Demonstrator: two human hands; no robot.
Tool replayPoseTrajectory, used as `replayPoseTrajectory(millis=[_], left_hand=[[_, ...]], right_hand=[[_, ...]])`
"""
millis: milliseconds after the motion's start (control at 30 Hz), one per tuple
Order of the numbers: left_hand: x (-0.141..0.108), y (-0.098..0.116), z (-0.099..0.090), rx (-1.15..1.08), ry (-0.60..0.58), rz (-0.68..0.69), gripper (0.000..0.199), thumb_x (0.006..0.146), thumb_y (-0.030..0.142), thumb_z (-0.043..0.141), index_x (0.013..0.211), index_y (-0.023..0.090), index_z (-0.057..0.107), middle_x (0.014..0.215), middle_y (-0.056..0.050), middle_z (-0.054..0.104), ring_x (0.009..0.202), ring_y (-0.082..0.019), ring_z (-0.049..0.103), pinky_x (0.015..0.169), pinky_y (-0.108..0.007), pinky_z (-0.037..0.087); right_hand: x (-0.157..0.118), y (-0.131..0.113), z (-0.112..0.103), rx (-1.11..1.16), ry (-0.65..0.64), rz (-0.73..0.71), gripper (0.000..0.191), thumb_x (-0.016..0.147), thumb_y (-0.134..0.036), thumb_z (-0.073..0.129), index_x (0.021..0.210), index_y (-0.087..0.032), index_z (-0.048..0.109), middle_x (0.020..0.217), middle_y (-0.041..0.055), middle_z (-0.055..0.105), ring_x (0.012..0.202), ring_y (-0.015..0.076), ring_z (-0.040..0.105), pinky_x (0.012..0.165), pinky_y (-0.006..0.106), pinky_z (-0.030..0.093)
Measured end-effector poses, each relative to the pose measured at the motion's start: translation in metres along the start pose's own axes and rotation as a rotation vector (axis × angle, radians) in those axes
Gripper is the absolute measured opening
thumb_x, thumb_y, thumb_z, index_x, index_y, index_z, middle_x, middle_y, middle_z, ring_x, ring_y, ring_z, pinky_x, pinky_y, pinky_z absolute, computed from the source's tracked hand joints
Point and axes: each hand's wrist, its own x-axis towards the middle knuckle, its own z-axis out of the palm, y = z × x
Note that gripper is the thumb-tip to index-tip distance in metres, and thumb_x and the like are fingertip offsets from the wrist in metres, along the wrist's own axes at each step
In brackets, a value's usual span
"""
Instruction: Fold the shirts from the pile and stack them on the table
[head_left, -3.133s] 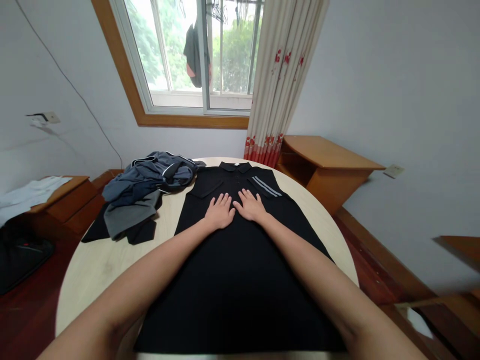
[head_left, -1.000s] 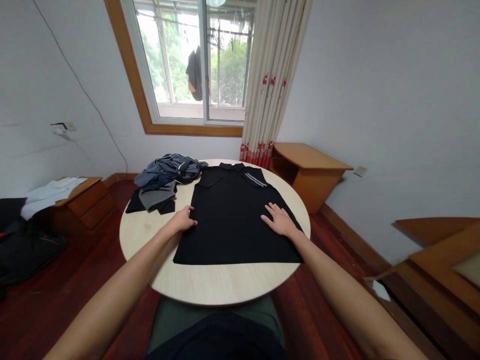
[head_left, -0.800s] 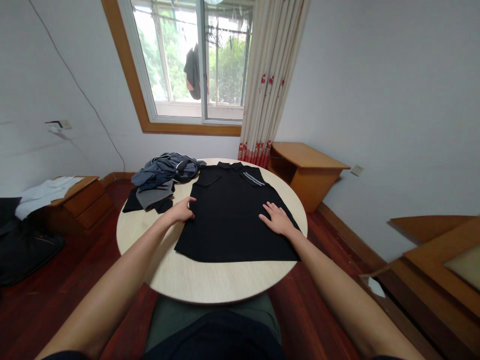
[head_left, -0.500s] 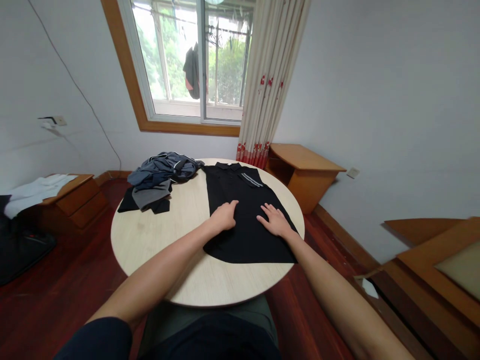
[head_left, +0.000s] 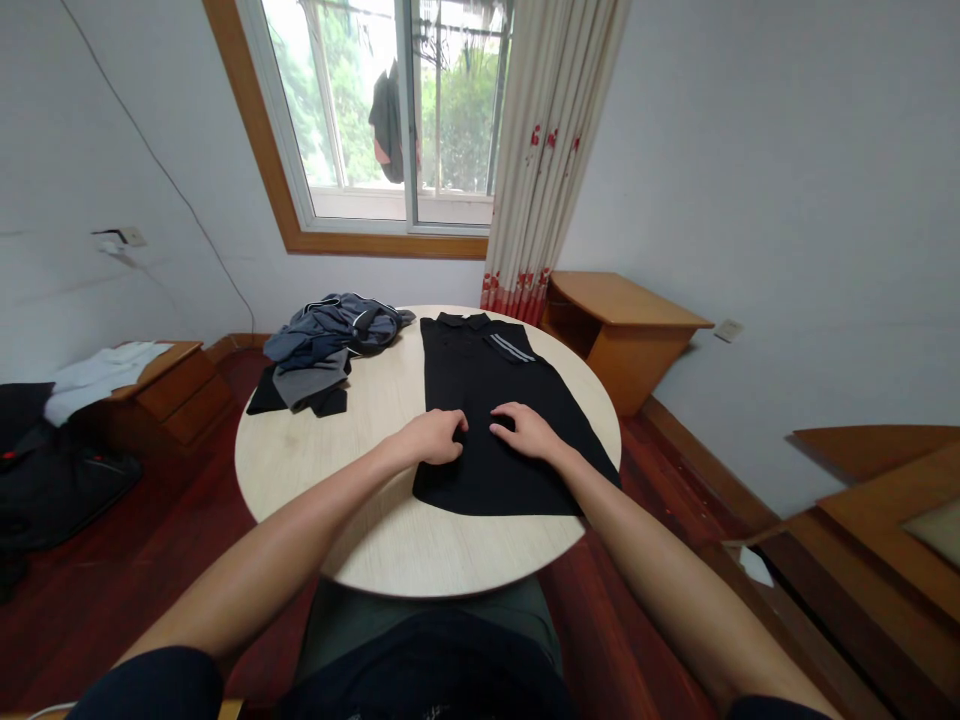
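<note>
A black polo shirt [head_left: 480, 375] lies spread on the round pale table [head_left: 300, 480], its collar at the far edge and its hem towards me. One sleeve with two grey stripes [head_left: 513, 347] lies over the chest on the right; along the straight left edge no sleeve shows. My left hand [head_left: 436, 437] is over the shirt's left edge, fingers curved and thumb apart, holding nothing visible. Over the middle of the shirt, my right hand [head_left: 525, 432] has its fingers loosely bent and apart from the thumb, without any cloth gripped. Whether the fingertips touch the fabric I cannot tell.
A heap of grey and black clothes [head_left: 326, 345] sits at the table's far left. Behind on the right stands a wooden cabinet [head_left: 622, 300] beside the curtain [head_left: 551, 170]. A low drawer unit [head_left: 184, 390] with white cloth is at the left, and a wooden furniture piece at the right.
Both hands have moved closer together; the right one shifted left, and its fingers are more bent. The left index finger, stretched before, is now curled. The view has tilted slightly; the shirt lies much as before.
</note>
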Motion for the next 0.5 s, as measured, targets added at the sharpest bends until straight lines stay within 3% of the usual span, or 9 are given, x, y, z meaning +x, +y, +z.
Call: replayPoseTrajectory(millis=[100, 233, 367, 433, 500], left_hand=[[-0.006, 0.002, -0.002, -0.294, -0.019, 0.003, 0.042, 0.085, 0.019, 0.064, 0.127, 0.019, 0.059, 0.11, -0.009, 0.068, 0.096, -0.024, 0.072, 0.084, -0.034, 0.058], [-0.016, 0.007, 0.005, -0.773, -0.294, 0.0, 0.062, 0.082, 0.017, 0.067, 0.14, 0.019, 0.045, 0.101, -0.006, 0.066, 0.066, -0.016, 0.071, 0.067, -0.032, 0.061], [-0.013, -0.002, 0.011, -0.92, -0.564, 0.119, 0.068, 0.078, 0.023, 0.075, 0.14, 0.02, 0.048, 0.098, -0.006, 0.072, 0.068, -0.016, 0.072, 0.066, -0.029, 0.059], [-0.003, -0.014, 0.012, -0.858, -0.547, 0.127, 0.054, 0.082, 0.033, 0.073, 0.132, 0.019, 0.058, 0.098, -0.008, 0.075, 0.068, -0.016, 0.072, 0.064, -0.028, 0.056], [0.014, -0.03, 0.012, -0.694, -0.353, 0.096, 0.037, 0.088, 0.037, 0.066, 0.118, 0.017, 0.068, 0.097, -0.009, 0.076, 0.068, -0.016, 0.07, 0.064, -0.027, 0.054]], right_hand=[[0.011, -0.021, 0.005, 0.257, -0.037, -0.052, 0.033, 0.097, -0.035, 0.058, 0.122, -0.015, 0.069, 0.121, 0.0115, 0.07, 0.109, 0.022, 0.065, 0.1, 0.034, 0.048], [0.023, -0.043, 0.006, 0.513, -0.14, 0.062, 0.045, 0.102, -0.04, 0.052, 0.136, -0.012, 0.058, 0.104, 0.0099, 0.072, 0.086, 0.0169, 0.067, 0.08, 0.029, 0.053], [0.028, -0.053, 0.007, 0.514, -0.213, 0.164, 0.058, 0.095, -0.03, 0.063, 0.147, -0.01, 0.046, 0.086, 0.0043, 0.068, 0.066, 0.0121, 0.06, 0.063, 0.023, 0.048], [0.026, -0.055, 0.008, 0.44, -0.27, 0.164, 0.055, 0.088, -0.019, 0.068, 0.141, -0.01, 0.053, 0.073, -0.0016, 0.062, 0.056, 0.0096, 0.054, 0.056, 0.021, 0.044], [0.024, -0.057, 0.008, 0.387, -0.318, 0.152, 0.038, 0.084, -0.012, 0.068, 0.122, -0.012, 0.066, 0.066, -0.0046, 0.056, 0.051, 0.0083, 0.05, 0.052, 0.02, 0.042]])
